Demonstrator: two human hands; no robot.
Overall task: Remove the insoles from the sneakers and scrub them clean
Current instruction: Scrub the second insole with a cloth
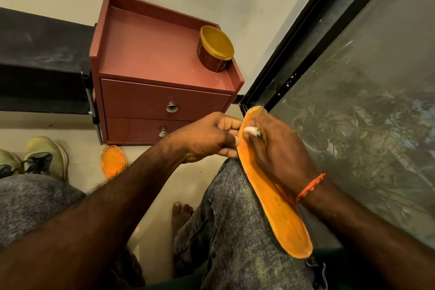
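Note:
An orange insole (280, 214) lies along my right thigh, its toe end raised near the window frame. My left hand (209, 136) pinches the insole's left edge near the toe. My right hand (275, 148) lies over the insole's upper part, its fingers curled round a small white wad (253, 130) pressed against the surface. A second orange insole (113, 162) lies on the floor by the cabinet. Two pale green sneakers (44, 156) stand on the floor at the left.
A reddish two-drawer cabinet (150, 63) stands ahead against the wall, with a yellow-lidded tub (215, 48) on its top. A dark bench (42, 61) runs at the left. A glass window (367, 101) in a black frame fills the right. My bare foot (180, 215) rests on the floor.

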